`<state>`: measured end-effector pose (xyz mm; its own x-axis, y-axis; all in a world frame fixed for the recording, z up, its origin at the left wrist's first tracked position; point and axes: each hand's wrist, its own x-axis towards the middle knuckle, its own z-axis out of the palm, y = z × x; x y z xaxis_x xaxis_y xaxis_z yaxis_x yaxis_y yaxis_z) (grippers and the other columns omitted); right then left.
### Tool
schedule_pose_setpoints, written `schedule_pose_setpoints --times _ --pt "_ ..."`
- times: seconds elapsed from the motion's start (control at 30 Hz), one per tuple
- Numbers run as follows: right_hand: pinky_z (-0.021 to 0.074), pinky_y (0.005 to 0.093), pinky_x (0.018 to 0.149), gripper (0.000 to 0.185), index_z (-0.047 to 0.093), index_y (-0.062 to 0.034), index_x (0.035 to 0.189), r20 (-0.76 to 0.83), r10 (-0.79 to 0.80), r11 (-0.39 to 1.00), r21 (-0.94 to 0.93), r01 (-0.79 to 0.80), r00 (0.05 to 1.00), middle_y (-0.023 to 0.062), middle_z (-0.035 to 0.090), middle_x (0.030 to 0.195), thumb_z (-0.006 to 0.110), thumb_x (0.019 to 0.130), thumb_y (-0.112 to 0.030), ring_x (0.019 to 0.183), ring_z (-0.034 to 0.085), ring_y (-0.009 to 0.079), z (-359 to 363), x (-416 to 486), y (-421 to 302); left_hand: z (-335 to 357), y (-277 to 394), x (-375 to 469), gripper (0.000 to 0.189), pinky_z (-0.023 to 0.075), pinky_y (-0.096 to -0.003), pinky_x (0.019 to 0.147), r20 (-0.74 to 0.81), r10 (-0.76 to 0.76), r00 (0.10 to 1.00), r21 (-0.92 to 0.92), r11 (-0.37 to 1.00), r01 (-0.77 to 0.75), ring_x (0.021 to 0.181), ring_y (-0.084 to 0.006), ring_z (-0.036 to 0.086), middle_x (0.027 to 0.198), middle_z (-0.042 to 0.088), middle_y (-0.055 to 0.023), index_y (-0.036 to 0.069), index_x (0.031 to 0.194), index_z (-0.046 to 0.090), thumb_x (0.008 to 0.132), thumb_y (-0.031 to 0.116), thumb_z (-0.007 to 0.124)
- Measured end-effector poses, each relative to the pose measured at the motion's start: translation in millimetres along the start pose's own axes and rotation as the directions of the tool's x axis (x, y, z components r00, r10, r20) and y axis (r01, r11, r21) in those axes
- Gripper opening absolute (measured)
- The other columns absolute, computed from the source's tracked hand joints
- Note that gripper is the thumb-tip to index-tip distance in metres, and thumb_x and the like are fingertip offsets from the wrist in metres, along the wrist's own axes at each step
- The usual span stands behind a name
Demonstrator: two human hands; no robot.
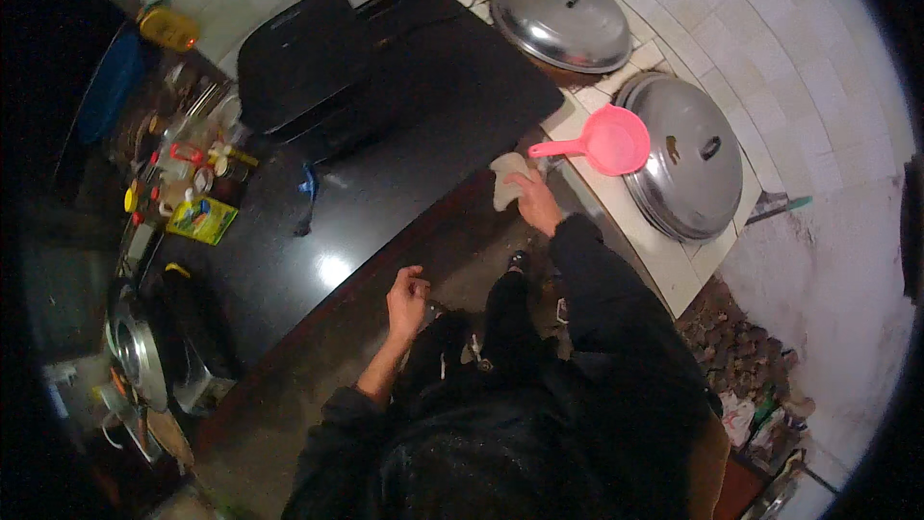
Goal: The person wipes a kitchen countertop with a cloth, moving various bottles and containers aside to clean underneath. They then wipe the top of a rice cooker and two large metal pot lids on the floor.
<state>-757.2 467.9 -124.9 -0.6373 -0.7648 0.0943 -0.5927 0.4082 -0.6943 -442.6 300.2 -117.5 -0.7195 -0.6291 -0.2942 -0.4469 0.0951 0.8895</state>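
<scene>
A pale cloth (507,180) is gripped in my right hand (538,201), close to the near corner of the black countertop. Just beyond that hand, a pink plastic ladle (615,140) rests on the white tiled stove top, its bowl against a large metal lid (696,159) and its handle pointing toward the cloth. My left hand (408,300) hangs in front of the counter's edge with its fingers loosely curled, and no object shows in it. The black countertop (361,209) lies ahead of both hands.
Another metal lid (561,20) covers a pot at the back. A black appliance (303,61) stands by the wall. A blue-handled utensil (308,191), a yellow-green packet (202,219) and several bottles occupy the left side. Chopped firewood (736,339) lies at the right.
</scene>
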Motion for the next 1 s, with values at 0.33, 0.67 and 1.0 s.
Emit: schedule_pose_setpoints --times 0.33,0.67,1.0 --pt "0.0373 0.0404 0.109 0.061 0.045 -0.0037 0.142 -0.539 0.326 0.921 -0.003 -0.389 0.776 0.0192 0.051 0.139 0.052 0.082 0.006 0.133 0.045 0.0346 -136 -231 103 162 148 115 0.034 0.0519 -0.0411 0.085 0.308 0.324 0.894 0.212 0.893 -0.397 0.096 -0.0336 0.067 0.102 0.070 -0.0170 0.003 0.121 0.059 0.089 0.013 0.061" --pt "0.0437 0.0503 0.092 0.055 0.044 -0.0016 0.141 -0.502 0.829 0.146 -0.236 -0.961 0.249 0.0222 0.053 0.128 0.058 0.089 -0.013 0.110 0.053 0.0388 -109 -332 267 303 166 229 0.057 0.0452 -0.0467 0.096 0.460 0.427 0.779 0.699 0.367 -0.614 0.117 -0.0330 0.054 0.122 0.058 -0.0163 0.007 0.132 0.049 0.079 0.013 0.068" --pt "0.0399 0.0504 0.100 0.052 0.051 -0.0068 0.138 -0.286 0.438 0.895 0.047 -0.444 0.852 0.0214 0.059 0.118 0.064 0.090 -0.020 0.110 0.054 0.0411 -102 -103 163 268 163 198 0.023 0.0515 -0.0544 0.069 0.266 0.361 0.894 0.558 0.698 -0.448 0.083 -0.0432 0.065 0.096 0.064 -0.0185 0.008 0.102 0.058 0.082 0.018 0.065"
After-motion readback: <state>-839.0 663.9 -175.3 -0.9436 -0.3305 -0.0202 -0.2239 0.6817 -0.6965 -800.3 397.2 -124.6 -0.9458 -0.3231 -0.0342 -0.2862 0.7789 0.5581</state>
